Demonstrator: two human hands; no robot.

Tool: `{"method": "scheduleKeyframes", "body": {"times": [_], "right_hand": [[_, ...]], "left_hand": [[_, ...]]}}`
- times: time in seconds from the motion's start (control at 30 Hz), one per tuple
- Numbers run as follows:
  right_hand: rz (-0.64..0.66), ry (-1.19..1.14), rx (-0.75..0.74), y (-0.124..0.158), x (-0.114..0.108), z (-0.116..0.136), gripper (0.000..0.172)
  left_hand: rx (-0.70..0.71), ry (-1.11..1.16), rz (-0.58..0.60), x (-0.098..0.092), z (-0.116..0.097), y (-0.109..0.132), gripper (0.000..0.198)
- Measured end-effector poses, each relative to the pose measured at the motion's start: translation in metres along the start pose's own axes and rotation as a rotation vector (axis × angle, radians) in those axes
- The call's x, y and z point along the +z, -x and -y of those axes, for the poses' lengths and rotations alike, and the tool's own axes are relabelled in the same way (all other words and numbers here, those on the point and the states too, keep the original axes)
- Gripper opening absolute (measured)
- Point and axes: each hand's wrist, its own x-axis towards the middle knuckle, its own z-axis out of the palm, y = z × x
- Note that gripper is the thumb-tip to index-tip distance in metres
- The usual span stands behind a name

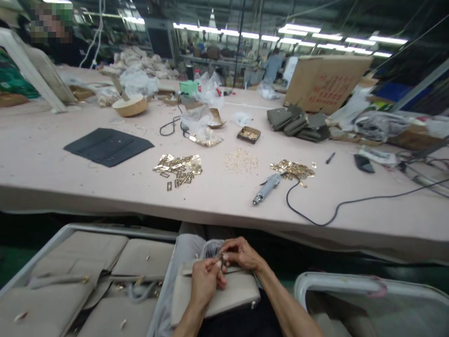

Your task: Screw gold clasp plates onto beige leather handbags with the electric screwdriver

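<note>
A beige handbag (pixel 235 292) lies across my lap, with a grey looped handle (pixel 212 247) at its far edge. My left hand (pixel 206 278) is closed at the bag's top edge, its thumb and fingers pinched together. Close against it, my right hand (pixel 240 255) pinches at the same spot. Between the fingertips shows a small dark metal fitting (pixel 222 262); its exact kind is mostly hidden by the fingers.
Metal plates lie in a left pile (pixel 178 168) and a right pile (pixel 293 168), with tiny pieces (pixel 241 160) between. A corded electric screwdriver (pixel 266 188) rests near the table edge. Beige bags fill a left bin (pixel 70 228); another bin (pixel 351 280) stands right.
</note>
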Motion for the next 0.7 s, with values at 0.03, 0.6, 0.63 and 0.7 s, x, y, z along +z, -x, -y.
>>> {"method": "scheduleKeyframes", "body": {"times": [0.03, 0.6, 0.63, 0.7], "right_hand": [[-0.004, -0.002, 0.001, -0.002, 0.0, -0.002, 0.036], [-1.12, 0.793, -0.183, 0.002, -0.043, 0.143, 0.041], [-1.23, 0.858, -0.111, -0.004, -0.057, 0.153, 0.047], [-1.334, 0.912, 0.04, -0.018, -0.083, 0.165, 0.059]], "left_hand": [[-0.007, 0.025, -0.012, -0.001, 0.001, -0.002, 0.043], [-0.006, 0.142, -0.08, -0.008, 0.014, -0.014, 0.056], [-0.001, 0.136, -0.077, -0.008, 0.015, -0.015, 0.058], [0.012, 0.139, -0.09, -0.008, 0.016, -0.016, 0.061]]}}
